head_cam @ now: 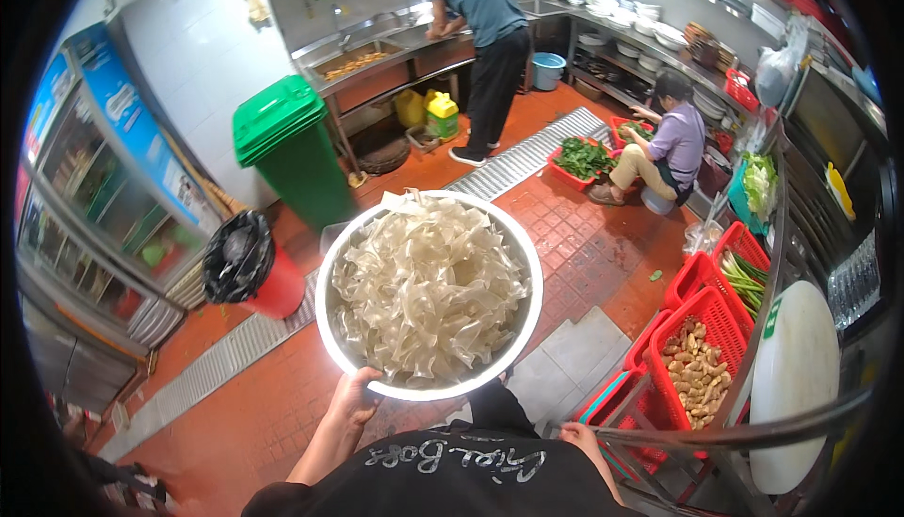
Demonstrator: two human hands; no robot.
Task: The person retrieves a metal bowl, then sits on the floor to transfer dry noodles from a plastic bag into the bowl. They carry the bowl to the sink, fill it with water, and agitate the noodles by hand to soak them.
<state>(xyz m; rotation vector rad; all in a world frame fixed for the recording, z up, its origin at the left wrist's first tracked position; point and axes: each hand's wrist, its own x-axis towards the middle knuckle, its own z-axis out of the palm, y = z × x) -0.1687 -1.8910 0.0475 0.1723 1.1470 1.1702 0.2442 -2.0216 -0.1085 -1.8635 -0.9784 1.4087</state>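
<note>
My left hand (358, 398) grips the lower left rim of a round metal bowl (531, 312), its thumb over the edge. Pale, translucent, wide flat noodles or similar dried strips (431, 284) are heaped in the bowl, which is held out before me at chest height. Low on the right, my right hand (580, 438) is near the end of a dark metal rail (678, 438); whether it touches the rail or holds anything cannot be told. Red plastic baskets stand beside that hand, one holding ginger roots (696, 376).
A lined red bin (279, 291) and a green wheeled bin (300, 157) stand left. One person (480, 8) bends at a sink; another (671, 135) sits low beside baskets of leafy greens (583, 158). A drain grating (212, 369) crosses the floor. A white round board (794, 383) stands right.
</note>
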